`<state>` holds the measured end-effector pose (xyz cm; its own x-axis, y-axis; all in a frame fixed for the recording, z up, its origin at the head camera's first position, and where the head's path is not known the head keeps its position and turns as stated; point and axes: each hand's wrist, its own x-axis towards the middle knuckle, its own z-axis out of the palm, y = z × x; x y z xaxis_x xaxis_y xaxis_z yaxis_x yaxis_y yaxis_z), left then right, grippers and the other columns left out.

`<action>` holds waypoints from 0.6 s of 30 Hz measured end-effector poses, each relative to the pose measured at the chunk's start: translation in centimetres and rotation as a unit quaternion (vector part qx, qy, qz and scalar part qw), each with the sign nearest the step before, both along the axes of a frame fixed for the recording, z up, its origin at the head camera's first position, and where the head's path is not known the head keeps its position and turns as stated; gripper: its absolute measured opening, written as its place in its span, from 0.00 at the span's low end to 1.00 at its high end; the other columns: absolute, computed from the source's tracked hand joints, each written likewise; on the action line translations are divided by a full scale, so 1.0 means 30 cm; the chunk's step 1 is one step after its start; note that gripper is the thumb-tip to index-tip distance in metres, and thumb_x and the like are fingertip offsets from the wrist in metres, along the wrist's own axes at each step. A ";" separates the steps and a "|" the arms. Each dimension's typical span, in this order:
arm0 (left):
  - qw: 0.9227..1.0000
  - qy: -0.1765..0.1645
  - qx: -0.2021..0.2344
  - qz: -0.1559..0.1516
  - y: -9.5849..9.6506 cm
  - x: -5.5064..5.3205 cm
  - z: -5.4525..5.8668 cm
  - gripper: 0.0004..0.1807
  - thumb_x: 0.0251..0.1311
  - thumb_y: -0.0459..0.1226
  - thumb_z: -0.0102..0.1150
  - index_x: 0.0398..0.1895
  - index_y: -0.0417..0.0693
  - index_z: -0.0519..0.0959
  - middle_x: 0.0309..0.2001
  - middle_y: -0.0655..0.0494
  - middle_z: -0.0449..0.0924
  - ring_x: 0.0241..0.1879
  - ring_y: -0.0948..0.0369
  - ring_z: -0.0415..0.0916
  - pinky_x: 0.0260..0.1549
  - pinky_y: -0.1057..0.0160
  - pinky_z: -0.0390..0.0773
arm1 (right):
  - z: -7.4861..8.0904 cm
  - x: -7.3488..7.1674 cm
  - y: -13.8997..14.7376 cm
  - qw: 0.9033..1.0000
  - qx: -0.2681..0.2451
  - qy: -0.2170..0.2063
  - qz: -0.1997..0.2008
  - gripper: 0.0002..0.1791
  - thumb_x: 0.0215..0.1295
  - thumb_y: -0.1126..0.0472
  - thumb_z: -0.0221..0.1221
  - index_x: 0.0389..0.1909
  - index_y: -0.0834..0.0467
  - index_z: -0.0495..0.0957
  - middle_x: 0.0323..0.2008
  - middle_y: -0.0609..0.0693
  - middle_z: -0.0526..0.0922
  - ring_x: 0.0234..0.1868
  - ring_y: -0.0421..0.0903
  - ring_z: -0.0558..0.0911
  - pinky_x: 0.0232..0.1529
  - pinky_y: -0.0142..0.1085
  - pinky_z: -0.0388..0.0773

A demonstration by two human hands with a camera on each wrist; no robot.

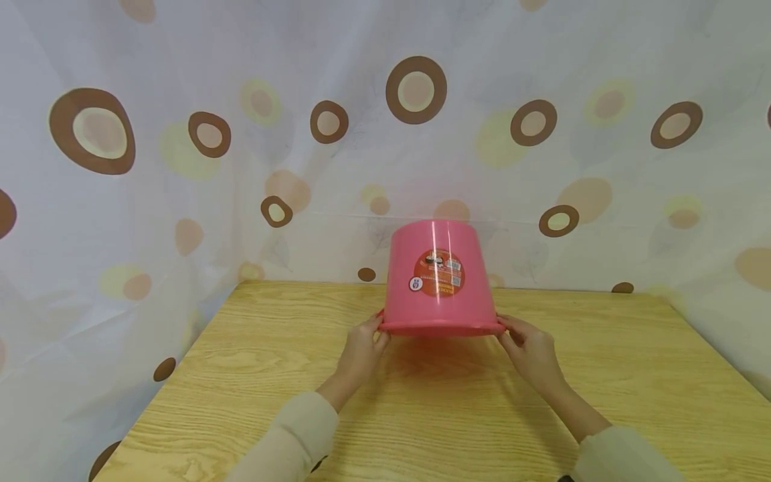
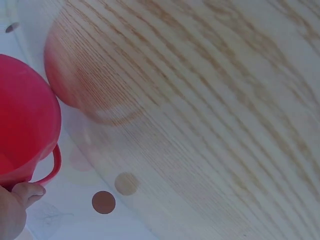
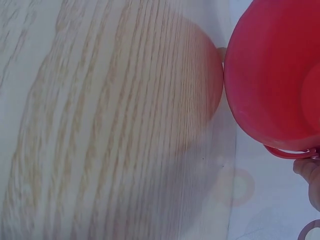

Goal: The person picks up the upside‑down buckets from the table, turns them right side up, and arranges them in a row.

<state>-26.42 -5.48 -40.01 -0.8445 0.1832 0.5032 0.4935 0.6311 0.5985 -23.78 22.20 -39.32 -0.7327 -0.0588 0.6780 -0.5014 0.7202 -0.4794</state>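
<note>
A pink plastic bucket (image 1: 402,281) with a round orange label hangs mouth-down over the table, its base up and its rim low. My left hand (image 1: 361,348) pinches the rim at its left side, and my right hand (image 1: 533,351) pinches it at the right. The left wrist view looks into the bucket (image 2: 25,115), whose inside holds nothing visible; a thin handle loops beside the fingers. In the right wrist view, the bucket's inside (image 3: 272,75) also shows, with the right thumb beside the handle (image 3: 285,153).
The wood-grain table (image 1: 271,375) stretches out to both sides beneath the bucket. A pale cloth (image 1: 361,167) printed with brown and yellow circles hangs behind the table and along its left and right sides. The bucket's reddish reflection shows on the tabletop.
</note>
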 end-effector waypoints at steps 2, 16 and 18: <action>1.000 0.018 0.004 0.001 0.001 -0.001 0.000 0.14 0.60 0.31 0.52 0.47 0.34 0.79 0.48 0.38 0.80 0.48 0.48 0.80 0.47 0.55 0.78 | 0.000 -0.002 -0.003 1.000 -0.012 0.003 0.002 0.12 0.53 0.75 0.61 0.41 0.72 0.81 0.39 0.66 0.83 0.39 0.61 0.83 0.34 0.48 0.80; 0.998 0.040 0.050 0.027 0.007 0.003 0.033 0.07 0.56 0.27 0.52 0.29 0.37 0.81 0.22 0.52 0.79 0.22 0.65 0.67 0.23 0.73 0.69 | 0.008 0.001 -0.011 0.998 -0.060 0.008 -0.009 0.10 0.53 0.75 0.62 0.38 0.70 0.82 0.35 0.66 0.84 0.34 0.29 0.81 0.31 0.09 0.68; 0.997 0.037 0.057 0.030 0.008 0.003 0.039 0.07 0.55 0.26 0.51 0.27 0.36 0.80 0.21 0.51 0.78 0.22 0.65 0.66 0.21 0.74 0.68 | 0.016 0.001 -0.013 0.998 -0.055 0.021 -0.008 0.10 0.53 0.74 0.62 0.38 0.72 0.82 0.34 0.66 0.84 0.34 0.30 0.82 0.30 0.09 0.68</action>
<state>-26.34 -5.25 -38.84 -0.8126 0.0713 0.5785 0.5017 0.5906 0.6320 -23.77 21.81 -38.85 -0.7037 0.0287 0.7099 -0.5122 0.6719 -0.5349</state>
